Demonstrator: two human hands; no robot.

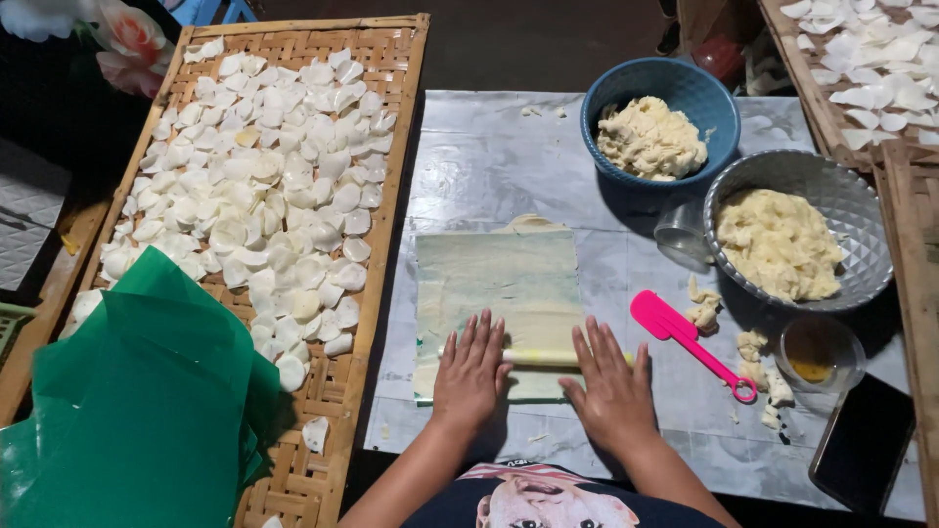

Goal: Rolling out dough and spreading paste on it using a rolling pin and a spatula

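Pressing flat, fingers spread: left hand (471, 372) and right hand (613, 386), both lying palm-down on a thin pale rolling pin (536, 357), neither clenched, nothing grasped. Pin lying crosswise over the near end of a thin, flattened rectangular sheet of pale dough (499, 284), sheet itself resting on a silvery plastic-covered work surface (479, 166).

Sitting just right of the right hand: pink plastic spatula (685, 337), beside small dough scraps (758, 357). Standing further right: blue plastic bowl (626, 88) and patterned metal bowl (841, 191), both holding lumpy yellowish dough. Lying at left: long woven bamboo tray (391, 127) covered with white petal-shaped dough pieces (264, 186); crumpled green plastic sheets (137, 391) overlapping its near end.
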